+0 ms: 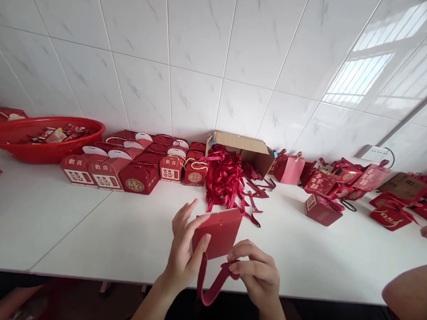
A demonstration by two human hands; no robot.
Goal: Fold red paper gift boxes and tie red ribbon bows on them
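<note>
My left hand (185, 247) grips a plain red gift box (222, 234) from its left side, thumb across the near face and some fingers raised. Small holes show near the box's top edge. A dark red strap (214, 291) hangs in a loop below the box; one end rises beside my left thumb. Its other end is pinched by my right hand (253, 268) at the box's lower right corner. Whether the left thumb also presses on the strap I cannot tell. Behind the box lies a heap of red straps (227, 177), some loose on the table.
A cardboard carton (243, 141) lies behind the straps. Rows of red boxes (140, 177) stand left, beside a red basin (51, 155) of small packets. More boxes (324, 209) and a socket strip (373, 153) are right. Other people's arms (413, 290) reach in at both sides of the white table (85, 248).
</note>
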